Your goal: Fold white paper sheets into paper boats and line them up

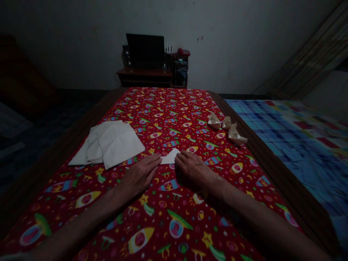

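Observation:
A small folded piece of white paper (170, 158) lies on the red patterned cloth (174, 195), with a pointed peak at its top. My left hand (144, 168) rests flat with its fingers stretched out, fingertips touching the paper's left end. At the right end, the curled fingers of my right hand (193, 167) grip the paper and cover that part of it. Left of my hands is a loose stack of creased white paper sheets (119, 141).
Several folded paper shapes (236, 136) stand near the cloth's right edge. Beyond the far end are a dark monitor (146, 49), a speaker (127, 54) and a red telephone (183, 52) on a wooden stand (144, 74). A blue checked covering (261, 123) spreads to the right.

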Demonstrator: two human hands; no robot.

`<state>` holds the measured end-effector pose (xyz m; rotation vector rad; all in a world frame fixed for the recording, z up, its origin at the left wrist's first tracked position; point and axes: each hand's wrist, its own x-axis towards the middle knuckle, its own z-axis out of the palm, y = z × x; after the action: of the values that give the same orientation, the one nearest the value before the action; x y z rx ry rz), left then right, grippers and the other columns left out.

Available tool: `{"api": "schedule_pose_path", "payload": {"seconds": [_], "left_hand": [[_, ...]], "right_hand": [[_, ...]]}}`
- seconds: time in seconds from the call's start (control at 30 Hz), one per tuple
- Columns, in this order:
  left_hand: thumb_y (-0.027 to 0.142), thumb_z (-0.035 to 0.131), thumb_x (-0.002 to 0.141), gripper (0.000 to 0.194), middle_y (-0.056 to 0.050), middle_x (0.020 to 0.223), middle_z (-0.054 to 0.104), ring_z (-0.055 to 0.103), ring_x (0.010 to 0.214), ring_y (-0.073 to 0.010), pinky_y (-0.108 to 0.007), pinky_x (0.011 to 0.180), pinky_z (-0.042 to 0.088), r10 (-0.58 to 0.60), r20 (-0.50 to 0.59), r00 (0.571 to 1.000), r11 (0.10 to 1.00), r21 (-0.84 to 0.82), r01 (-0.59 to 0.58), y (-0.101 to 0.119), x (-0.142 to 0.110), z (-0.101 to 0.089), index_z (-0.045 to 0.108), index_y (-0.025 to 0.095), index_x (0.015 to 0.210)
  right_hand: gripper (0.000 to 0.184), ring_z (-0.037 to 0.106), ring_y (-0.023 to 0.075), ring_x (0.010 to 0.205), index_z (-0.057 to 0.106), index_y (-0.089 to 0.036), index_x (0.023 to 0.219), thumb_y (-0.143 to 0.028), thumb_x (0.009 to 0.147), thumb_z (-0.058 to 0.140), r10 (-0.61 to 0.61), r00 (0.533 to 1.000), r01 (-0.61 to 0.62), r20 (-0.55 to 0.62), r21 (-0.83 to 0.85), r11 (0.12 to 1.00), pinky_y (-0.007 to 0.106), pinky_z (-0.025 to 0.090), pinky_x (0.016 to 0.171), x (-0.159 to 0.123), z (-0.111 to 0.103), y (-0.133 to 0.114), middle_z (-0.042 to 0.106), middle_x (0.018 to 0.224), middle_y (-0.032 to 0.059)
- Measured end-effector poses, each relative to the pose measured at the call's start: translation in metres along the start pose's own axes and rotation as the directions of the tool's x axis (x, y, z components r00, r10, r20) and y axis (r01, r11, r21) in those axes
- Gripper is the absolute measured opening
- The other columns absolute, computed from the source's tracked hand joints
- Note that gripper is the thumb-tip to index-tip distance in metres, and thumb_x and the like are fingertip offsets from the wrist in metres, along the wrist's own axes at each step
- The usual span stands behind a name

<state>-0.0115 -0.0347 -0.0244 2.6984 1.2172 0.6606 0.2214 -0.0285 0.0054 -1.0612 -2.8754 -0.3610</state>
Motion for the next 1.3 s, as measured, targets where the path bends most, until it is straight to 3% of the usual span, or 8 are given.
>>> {"api": "schedule_pose_path", "payload": {"seconds": [0.27, 0.43, 0.5, 0.63, 0.83, 1.0, 1.17, 1.3], "left_hand": [[0.028, 0.041, 0.09, 0.046, -0.016, 0.134, 0.05, 0.048, 0.124, -0.0241, -0.044, 0.103, 0.041, -0.174, -0.084, 0.981, 0.97, -0.189, 0.155, -0.002, 0.005, 0.005, 0.044, 0.01, 0.133], [0.034, 0.046, 0.086, 0.064, -0.019, 0.134, 0.048, 0.055, 0.116, -0.0231, -0.039, 0.091, 0.051, -0.374, -0.047, 0.926, 0.793, -0.534, 0.293, 0.005, 0.018, 0.017, 0.025, 0.01, 0.141], [0.033, 0.044, 0.086, 0.059, -0.018, 0.13, 0.053, 0.059, 0.11, -0.0208, -0.036, 0.088, 0.052, -0.406, -0.025, 0.913, 0.738, -0.598, 0.312, 0.014, 0.027, 0.02, 0.028, 0.011, 0.139], [0.033, 0.046, 0.084, 0.031, -0.012, 0.099, 0.067, 0.062, 0.1, -0.025, -0.04, 0.087, 0.051, -0.393, -0.006, 0.919, 0.823, -0.448, 0.349, 0.033, 0.042, 0.02, 0.058, 0.013, 0.104], [0.02, 0.04, 0.083, 0.018, -0.009, 0.09, 0.059, 0.06, 0.085, -0.0199, -0.035, 0.082, 0.052, -0.36, -0.147, 0.921, 0.904, -0.301, 0.305, 0.042, 0.049, 0.013, 0.057, 0.015, 0.079], [0.011, 0.042, 0.076, 0.014, -0.006, 0.077, 0.061, 0.061, 0.075, -0.0188, -0.033, 0.071, 0.053, -0.307, -0.127, 0.943, 0.922, -0.286, 0.262, 0.038, 0.057, 0.012, 0.055, 0.016, 0.071], [0.006, 0.045, 0.072, 0.031, -0.006, 0.093, 0.068, 0.063, 0.083, -0.0192, -0.032, 0.077, 0.052, -0.214, -0.121, 0.969, 0.931, -0.326, 0.165, 0.039, 0.059, 0.013, 0.061, 0.015, 0.097], [0.004, 0.044, 0.071, 0.05, -0.007, 0.109, 0.067, 0.063, 0.096, -0.0205, -0.033, 0.083, 0.052, -0.227, -0.148, 0.963, 0.931, -0.322, 0.17, 0.033, 0.055, 0.015, 0.057, 0.015, 0.118]], "right_hand": [[0.013, 0.051, 0.0192, 0.087, 0.055, -0.013, 0.097, -0.014, 0.092, 0.043, 0.104, 0.994, -0.099, -0.031, 0.133, 0.986, 0.029, 0.041, 0.075, 0.0, 0.013, 0.01, 0.061, 0.094, 0.0089], [0.013, 0.055, 0.0192, 0.076, 0.058, -0.016, 0.093, -0.017, 0.09, 0.046, 0.216, 0.976, -0.213, -0.042, 0.07, 0.975, 0.028, 0.036, 0.062, 0.01, 0.009, 0.005, 0.064, 0.083, 0.0075], [0.013, 0.055, 0.0186, 0.073, 0.058, -0.016, 0.092, -0.019, 0.091, 0.045, 0.23, 0.968, -0.224, -0.096, 0.067, 0.972, 0.028, 0.034, 0.06, 0.012, 0.007, 0.003, 0.064, 0.08, 0.0069], [0.015, 0.056, 0.0163, 0.069, 0.058, -0.017, 0.089, -0.016, 0.091, 0.042, 0.213, 0.945, -0.189, -0.25, 0.116, 0.975, 0.026, 0.033, 0.058, 0.011, 0.008, -0.002, 0.065, 0.075, 0.0054], [0.016, 0.055, 0.0129, 0.06, 0.054, -0.016, 0.082, -0.016, 0.089, 0.04, 0.274, 0.863, -0.183, -0.423, 0.244, 0.952, 0.024, 0.031, 0.055, 0.01, 0.019, -0.008, 0.063, 0.067, 0.0029], [0.012, 0.055, 0.0131, 0.058, 0.052, -0.016, 0.09, -0.023, 0.086, 0.044, 0.421, 0.858, -0.313, -0.294, 0.35, 0.883, 0.023, 0.031, 0.053, 0.014, 0.012, -0.01, 0.064, 0.069, 0.0031], [0.032, 0.058, 0.0201, 0.069, 0.05, -0.013, 0.112, -0.024, 0.082, 0.045, 0.447, 0.882, -0.413, -0.146, 0.216, 0.885, 0.027, 0.032, 0.055, 0.013, 0.001, -0.007, 0.067, 0.084, 0.0107], [0.025, 0.057, 0.0183, 0.06, 0.054, -0.015, 0.104, -0.024, 0.083, 0.047, 0.481, 0.873, -0.454, -0.083, 0.225, 0.862, 0.026, 0.026, 0.051, 0.011, -0.002, -0.002, 0.067, 0.073, 0.0063]]}}
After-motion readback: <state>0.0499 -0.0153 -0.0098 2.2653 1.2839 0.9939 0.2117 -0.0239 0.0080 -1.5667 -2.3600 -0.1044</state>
